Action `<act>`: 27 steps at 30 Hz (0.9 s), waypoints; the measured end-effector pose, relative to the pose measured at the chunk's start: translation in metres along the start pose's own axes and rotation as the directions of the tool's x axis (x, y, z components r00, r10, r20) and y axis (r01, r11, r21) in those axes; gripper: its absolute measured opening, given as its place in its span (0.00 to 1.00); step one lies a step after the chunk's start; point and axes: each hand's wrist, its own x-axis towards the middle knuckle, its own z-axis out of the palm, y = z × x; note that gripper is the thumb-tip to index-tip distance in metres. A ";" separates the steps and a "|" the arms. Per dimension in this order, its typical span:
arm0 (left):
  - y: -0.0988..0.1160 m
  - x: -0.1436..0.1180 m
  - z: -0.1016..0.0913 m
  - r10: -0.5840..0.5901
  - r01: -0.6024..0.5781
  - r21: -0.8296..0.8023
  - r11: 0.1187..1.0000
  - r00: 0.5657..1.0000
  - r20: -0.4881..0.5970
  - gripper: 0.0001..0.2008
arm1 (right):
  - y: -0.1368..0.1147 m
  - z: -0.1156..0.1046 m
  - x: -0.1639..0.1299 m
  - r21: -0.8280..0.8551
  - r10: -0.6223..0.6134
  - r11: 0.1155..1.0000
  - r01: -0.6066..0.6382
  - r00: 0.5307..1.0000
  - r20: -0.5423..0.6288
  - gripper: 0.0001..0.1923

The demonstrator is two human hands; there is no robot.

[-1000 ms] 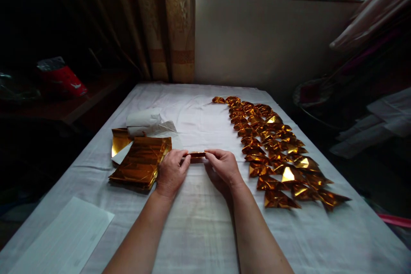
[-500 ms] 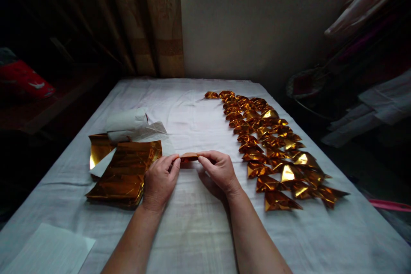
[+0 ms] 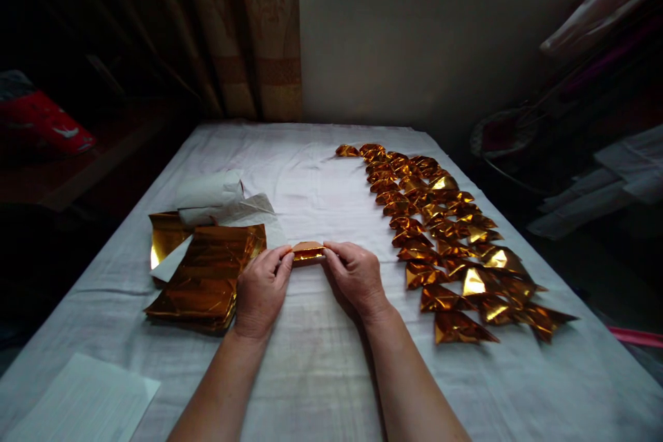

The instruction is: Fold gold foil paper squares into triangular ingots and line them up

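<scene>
White cloth covers the table (image 3: pixel 321 373), which serves as the reference surface for all items noted. Along the table's right half runs a long double row of folded gold pieces (image 3: pixel 450 242), overlapping one another from the far end toward the near right edge. On the table's left half lies a stack of flat gold foil sheets (image 3: pixel 207 276), with crumpled white paper (image 3: pixel 217 197) touching its far side. A plain white sheet (image 3: pixel 83 400) sits at the table's near left corner. At the table's centre, just beside the stack's right edge, both hands work one small item. The left hand (image 3: pixel 259 293) pinches the left end of the small folded gold piece (image 3: pixel 307 251) between thumb and forefinger; the right hand (image 3: pixel 355 276) pinches the right end likewise, remaining fingers curled toward the cloth. The piece is held just clear of the cloth or resting on it; which cannot be told. It appears narrow and already creased, gold face outward. Judgement: the fold in hand looks to be a shaping or crease-setting step. To do it well, both pinches should stay even so the edges align, pressure should run along the crease rather than across it, and the foil, which will likely hold every dent, should not be twisted. Keeping the hands clear of the stack avoids disturbing the loose sheets.
</scene>
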 end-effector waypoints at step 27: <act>0.004 0.000 -0.001 0.078 -0.085 0.195 0.977 0.996 0.042 0.15 | -0.001 0.000 0.002 0.098 0.093 0.991 -0.094 0.996 0.017 0.11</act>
